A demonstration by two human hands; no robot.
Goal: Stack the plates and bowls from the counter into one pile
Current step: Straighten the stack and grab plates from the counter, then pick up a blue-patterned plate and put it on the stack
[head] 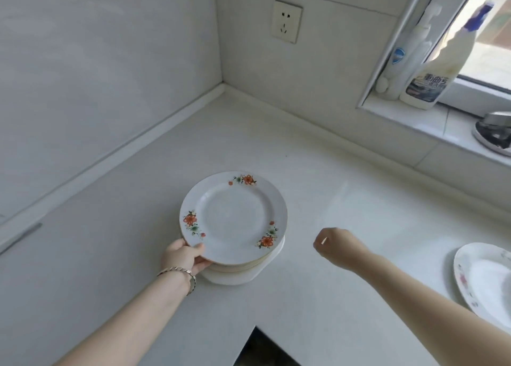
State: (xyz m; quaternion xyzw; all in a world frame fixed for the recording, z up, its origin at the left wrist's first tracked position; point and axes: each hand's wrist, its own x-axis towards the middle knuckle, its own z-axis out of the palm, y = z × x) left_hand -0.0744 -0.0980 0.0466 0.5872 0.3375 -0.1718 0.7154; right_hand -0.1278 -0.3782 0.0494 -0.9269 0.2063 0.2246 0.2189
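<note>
nearest, left hand (pixel 184 257), bracelet (pixel 179 271) at the wrist, thumb laid over the near rim of the flowered plate (pixel 235 219), fingers curled underneath, pinching that edge. to its right and well apart, right hand (pixel 331 245) above the tabletop (pixel 345 199), fingers loosely curled with nothing in them, fingertips mostly hidden behind the back of the hand.

just beyond the left thumb, flowered plate: round, white, thin gold edge, three sprays of orange flowers on the rim, one beside the thumb, one on the side toward the right hand, one at the far edge. face up, about level, no long axis to speak of. seated on top of the pile (pixel 243 275), covering nearly all of it; only pale stacked rims and a broader white base showing below, number of pieces hard to make out.

right of the right hand, second plate (pixel 481 280) on the tabletop, faint flower print, blurred, cut off by the frame edge.

farthest, wall socket (pixel 286 21) and blurred bottles (pixel 431 75) on the windowsill (pixel 431 122).
</note>
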